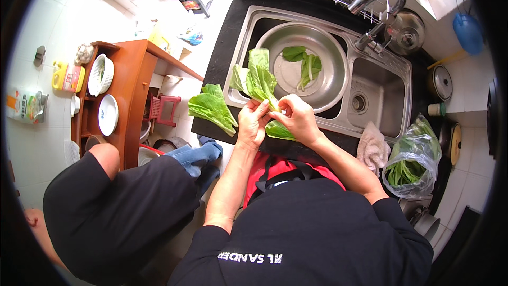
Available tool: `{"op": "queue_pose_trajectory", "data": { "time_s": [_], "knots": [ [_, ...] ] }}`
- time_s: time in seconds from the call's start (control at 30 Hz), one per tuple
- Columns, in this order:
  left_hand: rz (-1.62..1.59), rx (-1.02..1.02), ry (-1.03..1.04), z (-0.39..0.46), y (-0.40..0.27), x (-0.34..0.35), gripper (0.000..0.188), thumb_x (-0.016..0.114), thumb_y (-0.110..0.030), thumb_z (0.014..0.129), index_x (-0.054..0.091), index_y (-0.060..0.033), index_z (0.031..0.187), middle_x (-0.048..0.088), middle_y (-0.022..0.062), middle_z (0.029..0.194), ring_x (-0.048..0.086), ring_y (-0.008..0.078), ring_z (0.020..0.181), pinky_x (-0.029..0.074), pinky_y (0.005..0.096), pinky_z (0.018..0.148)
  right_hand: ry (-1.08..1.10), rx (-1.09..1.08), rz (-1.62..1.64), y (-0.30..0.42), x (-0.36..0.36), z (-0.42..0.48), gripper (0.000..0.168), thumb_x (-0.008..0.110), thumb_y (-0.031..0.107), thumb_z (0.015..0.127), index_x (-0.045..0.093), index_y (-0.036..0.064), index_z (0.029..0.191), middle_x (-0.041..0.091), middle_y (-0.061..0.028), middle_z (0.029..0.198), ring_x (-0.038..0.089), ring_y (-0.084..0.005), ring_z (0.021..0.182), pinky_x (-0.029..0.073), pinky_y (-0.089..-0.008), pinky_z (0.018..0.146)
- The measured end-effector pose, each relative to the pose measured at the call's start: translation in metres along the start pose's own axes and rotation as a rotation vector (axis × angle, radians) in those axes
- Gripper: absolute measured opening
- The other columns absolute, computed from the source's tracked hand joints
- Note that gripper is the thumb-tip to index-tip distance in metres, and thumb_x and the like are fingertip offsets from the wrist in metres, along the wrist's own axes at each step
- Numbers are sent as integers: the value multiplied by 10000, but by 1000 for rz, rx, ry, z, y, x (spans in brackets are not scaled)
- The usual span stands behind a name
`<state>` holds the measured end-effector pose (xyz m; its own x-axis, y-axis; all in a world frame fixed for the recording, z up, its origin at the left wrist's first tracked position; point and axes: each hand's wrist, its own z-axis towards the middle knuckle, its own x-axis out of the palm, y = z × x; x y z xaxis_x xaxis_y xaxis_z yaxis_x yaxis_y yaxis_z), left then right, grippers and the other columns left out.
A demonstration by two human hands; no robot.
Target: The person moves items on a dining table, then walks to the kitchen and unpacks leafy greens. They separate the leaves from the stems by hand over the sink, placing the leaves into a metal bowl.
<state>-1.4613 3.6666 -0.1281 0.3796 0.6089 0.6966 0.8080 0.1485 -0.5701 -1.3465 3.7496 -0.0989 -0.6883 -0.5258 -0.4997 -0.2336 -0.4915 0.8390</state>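
A head of leafy green lettuce (260, 77) is held over the front rim of the sink, its leaves pointing away from me. My left hand (253, 121) grips it near the base. The fingers of my right hand (297, 118) pinch at the stem end, close against the left fingertips. Behind it, a wide stainless steel basin (333, 87) sits in the larger sink bowl with a few loose green leaves (309, 67) in it. More lettuce (213, 109) lies on the black counter to the left, and another leafy piece (279, 130) lies partly hidden below my hands.
A chrome faucet (377, 16) rises behind the smaller sink bowl (375, 95). At the right are a cloth (373, 149) and a clear plastic bag (412, 167) of greens. Another person (123, 214) in dark clothing is close on my left, near a wooden cabinet (135, 87).
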Motion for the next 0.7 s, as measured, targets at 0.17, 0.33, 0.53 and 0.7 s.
{"op": "queue_pose_trajectory", "data": {
  "time_s": [0.17,0.33,0.53,0.7],
  "knots": [
    [69,80,98,2,10,8,194,586,8,808,565,-31,997,628,101,955,610,185,873,500,311,796,7,8,-22,-5,-19,2,214,697,109,680,552,22,810,558,-105,730,556,-257,627,450,-331,568],
    [51,110,160,4,12,12,230,560,4,822,546,-35,1048,604,134,1030,579,238,981,472,365,877,31,132,192,-4,-29,4,154,658,56,690,563,0,797,553,-81,684,541,-162,577,452,-280,548],
    [20,121,140,2,18,18,225,537,-25,846,537,-42,1070,604,136,1022,579,244,978,469,371,886,-21,241,375,-9,-24,5,157,628,21,712,558,-24,845,565,-58,692,540,-94,584,460,-228,541],
    [-161,92,55,7,19,13,215,511,-52,868,511,-33,1082,601,145,996,592,245,937,493,367,848,58,361,979,-12,-33,0,80,566,-41,770,529,-15,836,577,-83,769,569,-115,615,490,-231,513]
  ]
}}
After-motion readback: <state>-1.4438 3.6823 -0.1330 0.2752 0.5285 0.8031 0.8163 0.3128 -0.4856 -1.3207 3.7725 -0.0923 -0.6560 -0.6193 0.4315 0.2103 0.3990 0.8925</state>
